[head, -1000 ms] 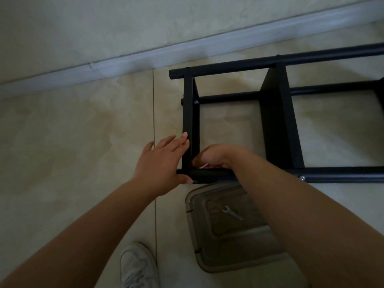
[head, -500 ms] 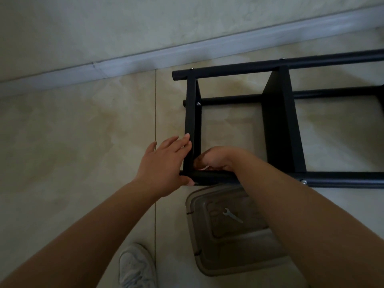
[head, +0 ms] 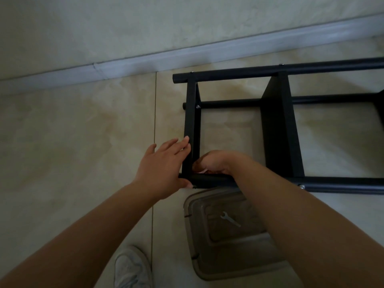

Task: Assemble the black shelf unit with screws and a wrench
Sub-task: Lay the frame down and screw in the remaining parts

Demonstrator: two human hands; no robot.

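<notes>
The black shelf unit [head: 276, 129] is lying on its side on the tiled floor [head: 79, 142] near the baseboard [head: 145, 59]. We are pressing our left hand [head: 164, 169] against its end panel, fingers straight and together, thumb touching the near tube. Our right hand [head: 216, 163] is reaching inside that corner with fingers curled; we cannot tell what they are pinching. A small wrench [head: 230, 219] is lying on a clear plastic lid [head: 228, 252] just below, beside our white shoe [head: 131, 269].

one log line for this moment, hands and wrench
left hand steadies shelf unit | right hand curled at near corner | wrench idle on bin lid
</notes>
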